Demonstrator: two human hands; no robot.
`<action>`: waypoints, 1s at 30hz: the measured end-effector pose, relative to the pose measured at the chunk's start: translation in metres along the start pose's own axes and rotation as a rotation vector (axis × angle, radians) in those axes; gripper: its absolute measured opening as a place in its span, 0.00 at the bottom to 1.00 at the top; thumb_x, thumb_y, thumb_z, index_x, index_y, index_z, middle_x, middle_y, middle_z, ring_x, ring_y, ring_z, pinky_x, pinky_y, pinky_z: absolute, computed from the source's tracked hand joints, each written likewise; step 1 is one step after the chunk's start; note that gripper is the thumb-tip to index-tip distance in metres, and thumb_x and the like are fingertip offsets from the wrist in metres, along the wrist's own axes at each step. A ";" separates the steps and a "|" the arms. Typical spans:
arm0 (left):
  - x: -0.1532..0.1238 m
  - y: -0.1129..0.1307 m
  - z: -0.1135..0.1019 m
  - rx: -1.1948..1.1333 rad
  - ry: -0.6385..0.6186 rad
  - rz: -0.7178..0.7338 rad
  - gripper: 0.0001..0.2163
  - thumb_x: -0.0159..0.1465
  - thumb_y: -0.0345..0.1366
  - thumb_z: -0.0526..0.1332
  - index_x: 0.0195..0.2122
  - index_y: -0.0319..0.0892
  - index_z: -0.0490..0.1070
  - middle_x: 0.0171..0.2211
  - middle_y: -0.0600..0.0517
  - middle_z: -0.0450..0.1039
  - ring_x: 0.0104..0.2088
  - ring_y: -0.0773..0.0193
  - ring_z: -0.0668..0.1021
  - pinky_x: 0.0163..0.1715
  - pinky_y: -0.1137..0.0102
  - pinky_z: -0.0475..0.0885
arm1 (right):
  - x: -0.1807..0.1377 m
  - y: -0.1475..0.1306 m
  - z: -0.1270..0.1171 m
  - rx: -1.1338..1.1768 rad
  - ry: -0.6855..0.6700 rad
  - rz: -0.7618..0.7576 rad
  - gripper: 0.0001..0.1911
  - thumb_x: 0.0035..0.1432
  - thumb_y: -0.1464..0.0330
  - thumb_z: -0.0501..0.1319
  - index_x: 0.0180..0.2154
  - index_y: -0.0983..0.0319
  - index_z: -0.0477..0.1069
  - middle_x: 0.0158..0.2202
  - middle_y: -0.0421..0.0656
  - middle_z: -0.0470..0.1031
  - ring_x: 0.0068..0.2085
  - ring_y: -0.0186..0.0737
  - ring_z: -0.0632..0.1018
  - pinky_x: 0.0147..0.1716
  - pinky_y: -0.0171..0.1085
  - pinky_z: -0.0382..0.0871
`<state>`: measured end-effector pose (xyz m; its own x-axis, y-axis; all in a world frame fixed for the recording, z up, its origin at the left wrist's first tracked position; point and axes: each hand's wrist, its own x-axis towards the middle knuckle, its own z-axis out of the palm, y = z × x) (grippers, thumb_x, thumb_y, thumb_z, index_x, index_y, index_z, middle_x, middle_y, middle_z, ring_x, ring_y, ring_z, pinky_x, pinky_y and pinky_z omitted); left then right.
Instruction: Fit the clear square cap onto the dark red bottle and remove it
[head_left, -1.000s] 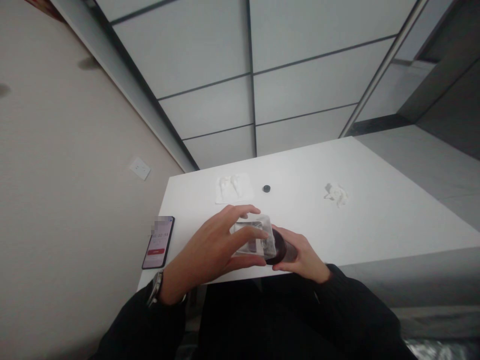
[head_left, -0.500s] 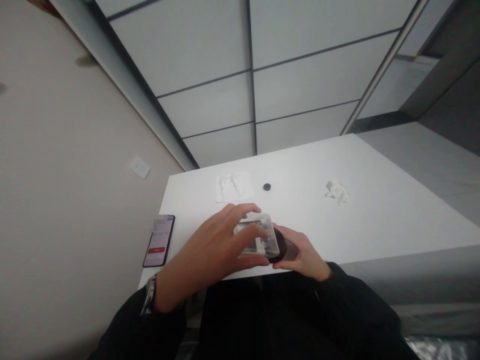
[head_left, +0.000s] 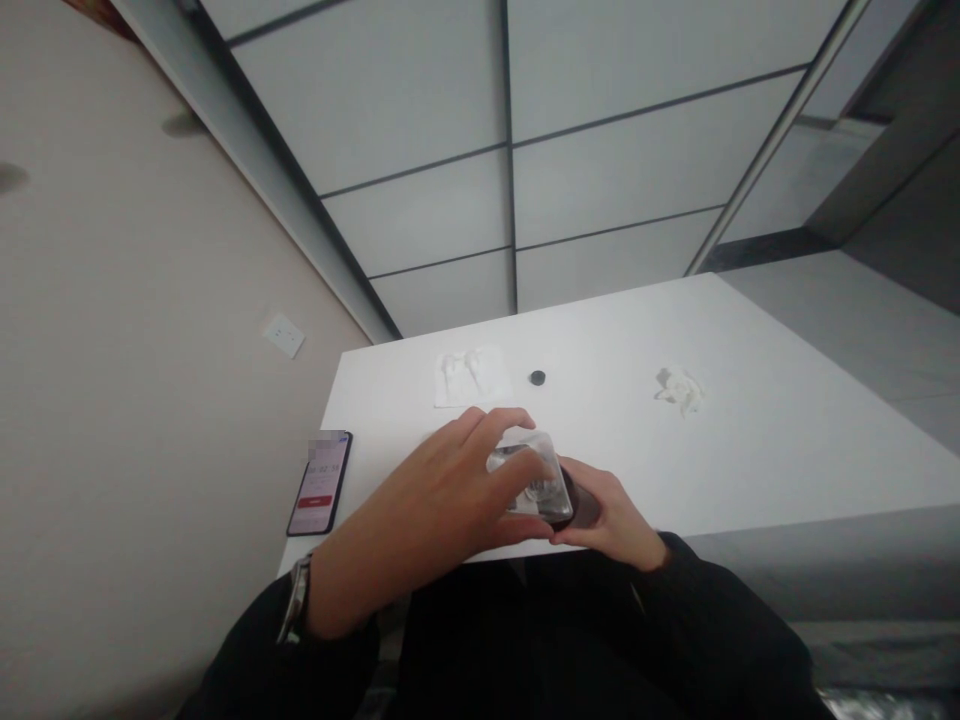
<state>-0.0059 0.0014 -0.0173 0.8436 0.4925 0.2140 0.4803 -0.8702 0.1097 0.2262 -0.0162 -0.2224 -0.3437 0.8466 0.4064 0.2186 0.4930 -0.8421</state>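
Near the front edge of the table, my left hand point(head_left: 450, 490) has its fingers curled around a clear plastic box point(head_left: 556, 497). Dark and silvery shapes show through the plastic, too blurred to name. My right hand point(head_left: 619, 515) grips a dark brown, rounded object point(head_left: 586, 506) whose kind I cannot make out. One end of the box meets the brown object, and I cannot tell whether it fits around it or only presses against it. My left fingers hide much of the box.
On the white table point(head_left: 780, 430) lie a phone point(head_left: 320, 485) with a lit screen, a white sheet point(head_left: 491, 375) with small white pieces, a small black round cap point(head_left: 537, 378) and a crumpled white tissue point(head_left: 681, 388). Wall at left, panelled doors behind.
My left hand and the clear box have shifted slightly right, towards my right hand. Less of the brown object shows between them. The view has moved a little.
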 end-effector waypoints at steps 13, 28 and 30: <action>0.008 0.002 -0.004 0.046 -0.055 0.024 0.16 0.69 0.43 0.69 0.51 0.42 0.67 0.55 0.39 0.73 0.50 0.48 0.79 0.46 0.55 0.80 | -0.002 0.002 0.001 0.005 -0.014 0.017 0.45 0.55 0.47 0.74 0.69 0.54 0.65 0.59 0.51 0.80 0.56 0.60 0.82 0.57 0.56 0.77; 0.016 0.004 -0.010 0.103 -0.130 0.064 0.20 0.66 0.42 0.73 0.51 0.40 0.68 0.57 0.37 0.72 0.53 0.45 0.79 0.50 0.53 0.78 | 0.000 -0.003 0.000 0.013 -0.023 0.057 0.41 0.55 0.49 0.74 0.65 0.56 0.69 0.55 0.51 0.82 0.53 0.59 0.83 0.55 0.55 0.77; 0.018 0.005 -0.012 0.120 -0.150 0.070 0.19 0.67 0.43 0.71 0.51 0.40 0.68 0.56 0.37 0.73 0.52 0.46 0.79 0.49 0.54 0.78 | 0.000 -0.004 -0.001 0.009 -0.024 0.064 0.40 0.56 0.49 0.74 0.65 0.56 0.70 0.55 0.50 0.82 0.53 0.59 0.83 0.55 0.54 0.77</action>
<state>0.0087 0.0055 -0.0016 0.8979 0.4347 0.0694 0.4368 -0.8993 -0.0188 0.2261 -0.0180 -0.2193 -0.3509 0.8712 0.3434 0.2323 0.4362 -0.8693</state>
